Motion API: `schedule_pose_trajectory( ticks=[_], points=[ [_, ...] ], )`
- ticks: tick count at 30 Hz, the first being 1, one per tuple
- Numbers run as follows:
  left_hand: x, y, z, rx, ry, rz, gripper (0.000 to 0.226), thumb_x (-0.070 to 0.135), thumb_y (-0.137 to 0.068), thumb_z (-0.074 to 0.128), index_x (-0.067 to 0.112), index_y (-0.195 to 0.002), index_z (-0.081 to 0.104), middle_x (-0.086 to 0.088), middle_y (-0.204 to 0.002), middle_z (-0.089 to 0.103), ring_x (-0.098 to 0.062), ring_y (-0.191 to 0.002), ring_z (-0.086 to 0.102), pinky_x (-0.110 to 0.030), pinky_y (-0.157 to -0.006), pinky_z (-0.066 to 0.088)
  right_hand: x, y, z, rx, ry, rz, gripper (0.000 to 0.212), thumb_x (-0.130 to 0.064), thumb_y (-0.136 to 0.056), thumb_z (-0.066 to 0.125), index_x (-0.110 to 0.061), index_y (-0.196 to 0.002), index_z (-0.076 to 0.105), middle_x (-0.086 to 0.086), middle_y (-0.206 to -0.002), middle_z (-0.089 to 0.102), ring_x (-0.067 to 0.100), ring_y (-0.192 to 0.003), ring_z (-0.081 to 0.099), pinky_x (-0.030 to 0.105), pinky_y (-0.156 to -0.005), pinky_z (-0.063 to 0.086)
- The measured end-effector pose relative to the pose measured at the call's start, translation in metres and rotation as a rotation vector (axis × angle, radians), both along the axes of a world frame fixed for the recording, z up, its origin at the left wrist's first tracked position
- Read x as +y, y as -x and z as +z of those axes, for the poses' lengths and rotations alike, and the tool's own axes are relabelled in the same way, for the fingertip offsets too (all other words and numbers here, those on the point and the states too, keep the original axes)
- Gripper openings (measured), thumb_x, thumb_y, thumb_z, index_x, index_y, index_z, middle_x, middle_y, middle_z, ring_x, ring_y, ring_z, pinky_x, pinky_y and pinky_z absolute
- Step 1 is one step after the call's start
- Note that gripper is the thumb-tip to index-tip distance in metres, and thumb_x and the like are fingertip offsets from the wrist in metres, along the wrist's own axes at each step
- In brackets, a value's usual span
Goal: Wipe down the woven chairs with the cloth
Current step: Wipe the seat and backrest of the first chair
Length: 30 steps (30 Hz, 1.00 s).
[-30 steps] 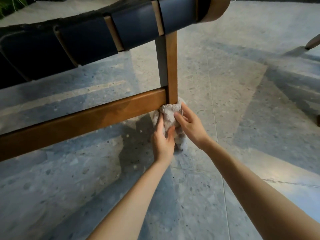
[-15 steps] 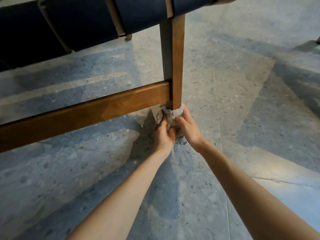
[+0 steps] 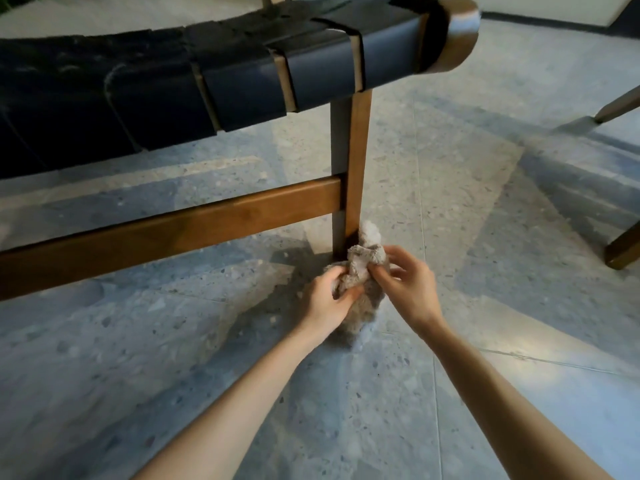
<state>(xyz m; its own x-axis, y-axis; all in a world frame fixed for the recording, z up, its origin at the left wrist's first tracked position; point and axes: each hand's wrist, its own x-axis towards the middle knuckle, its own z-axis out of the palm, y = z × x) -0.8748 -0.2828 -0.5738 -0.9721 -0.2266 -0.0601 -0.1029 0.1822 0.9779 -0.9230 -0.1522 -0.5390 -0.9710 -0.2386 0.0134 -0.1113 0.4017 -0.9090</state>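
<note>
A chair with dark woven straps [image 3: 242, 81] on a brown wooden frame fills the upper left. Its wooden leg [image 3: 358, 161] comes down to the floor, joined by a horizontal stretcher [image 3: 173, 233]. A bunched beige cloth [image 3: 363, 271] sits just in front of the foot of that leg, its top fold touching the leg's right side. My left hand [image 3: 329, 299] grips the cloth's lower left part. My right hand [image 3: 408, 282] pinches its upper right part with thumb and fingers.
Grey speckled terrazzo floor [image 3: 450, 393] spreads all around. Wooden legs of another piece of furniture [image 3: 623, 247] stand at the right edge, with one more slanted leg [image 3: 616, 109] above.
The cloth was wrapped around the leg's lower end; now it has come off the leg and is bunched between both hands. The camera view has risen, showing more of the seat.
</note>
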Motion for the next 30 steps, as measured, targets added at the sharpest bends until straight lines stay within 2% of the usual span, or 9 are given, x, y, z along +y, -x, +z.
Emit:
schedule_pose_trajectory(
  ticks=[2, 4, 8, 12, 14, 20, 24, 28, 30],
  points=[
    [-0.002, -0.004, 0.005, 0.000, 0.004, -0.064, 0.029, 0.010, -0.086, 0.066, 0.011, -0.115, 0.061, -0.001, -0.110, 0.067, -0.010, -0.102, 0.063, -0.022, -0.089, 0.049, 0.008, -0.011, 0.010, 0.016, -0.028, -0.012, 0.016, -0.015, -0.088, 0.065, -0.027, -0.099, 0.065, -0.017, -0.092, 0.067, -0.003, -0.077, 0.062, 0.012, -0.063, 0.049],
    [-0.006, -0.009, 0.010, -0.044, -0.004, -0.152, 0.033, 0.014, -0.088, 0.065, 0.013, -0.120, 0.058, 0.001, -0.116, 0.064, -0.009, -0.109, 0.059, -0.020, -0.093, 0.047, 0.012, -0.021, 0.020, 0.022, -0.053, -0.027, 0.019, -0.015, -0.087, 0.067, -0.031, -0.095, 0.061, -0.017, -0.092, 0.064, -0.004, -0.075, 0.059, 0.012, -0.061, 0.047],
    [-0.010, -0.015, 0.024, -0.176, -0.048, -0.307, 0.035, 0.010, -0.091, 0.060, 0.012, -0.125, 0.053, -0.004, -0.125, 0.059, -0.014, -0.117, 0.055, -0.025, -0.099, 0.044, 0.013, -0.038, 0.035, -0.049, -0.151, -0.060, 0.017, -0.011, -0.086, 0.065, -0.020, -0.098, 0.056, -0.007, -0.094, 0.059, 0.006, -0.078, 0.057, 0.015, -0.057, 0.048],
    [-0.015, -0.022, 0.062, -0.236, 0.046, -0.413, 0.033, 0.011, -0.091, 0.060, 0.011, -0.124, 0.056, -0.003, -0.119, 0.063, -0.014, -0.110, 0.058, -0.018, -0.089, 0.044, 0.007, -0.051, 0.071, -0.177, -0.211, -0.105, 0.020, -0.008, -0.086, 0.063, -0.015, -0.101, 0.052, 0.001, -0.093, 0.057, 0.025, -0.087, 0.061, 0.041, -0.072, 0.055],
    [-0.019, -0.026, 0.091, -0.271, 0.089, -0.445, 0.033, 0.013, -0.089, 0.061, 0.014, -0.121, 0.058, 0.000, -0.115, 0.064, -0.014, -0.108, 0.058, -0.016, -0.084, 0.042, 0.005, -0.057, 0.102, -0.228, -0.257, -0.110, 0.022, -0.008, -0.085, 0.062, -0.016, -0.102, 0.051, 0.001, -0.094, 0.057, 0.029, -0.086, 0.062, 0.047, -0.075, 0.054],
    [-0.031, -0.037, 0.205, -0.343, 0.146, -0.575, 0.037, 0.024, -0.088, 0.063, 0.022, -0.125, 0.055, 0.000, -0.120, 0.063, -0.014, -0.109, 0.057, -0.025, -0.087, 0.044, 0.002, -0.075, 0.217, -0.305, -0.360, -0.155, 0.023, -0.012, -0.082, 0.065, -0.017, -0.099, 0.052, -0.001, -0.091, 0.057, 0.019, -0.074, 0.059, 0.026, -0.056, 0.041],
    [-0.049, -0.048, 0.310, -0.385, 0.104, -0.600, 0.042, 0.021, -0.089, 0.061, 0.024, -0.130, 0.053, 0.002, -0.123, 0.061, -0.014, -0.112, 0.056, -0.030, -0.095, 0.047, -0.010, -0.085, 0.319, -0.336, -0.404, -0.134, 0.017, -0.018, -0.082, 0.065, -0.022, -0.090, 0.050, -0.006, -0.082, 0.055, 0.011, -0.068, 0.054, 0.028, -0.054, 0.043],
    [-0.076, -0.059, 0.418, -0.354, 0.052, -0.532, 0.043, 0.014, -0.086, 0.066, 0.022, -0.127, 0.055, 0.003, -0.120, 0.062, -0.008, -0.107, 0.057, -0.019, -0.090, 0.046, -0.035, -0.089, 0.422, -0.337, -0.454, -0.063, 0.016, -0.026, -0.083, 0.064, -0.028, -0.088, 0.048, -0.010, -0.085, 0.054, 0.007, -0.073, 0.054, 0.027, -0.056, 0.045],
    [-0.092, -0.068, 0.471, -0.328, 0.035, -0.484, 0.045, 0.012, -0.082, 0.069, 0.020, -0.125, 0.058, 0.003, -0.118, 0.064, -0.008, -0.107, 0.059, -0.020, -0.091, 0.046, -0.052, -0.092, 0.475, -0.339, -0.460, -0.027, 0.016, -0.028, -0.085, 0.063, -0.029, -0.090, 0.048, -0.011, -0.088, 0.053, 0.007, -0.075, 0.054, 0.024, -0.056, 0.046]
  ],
)
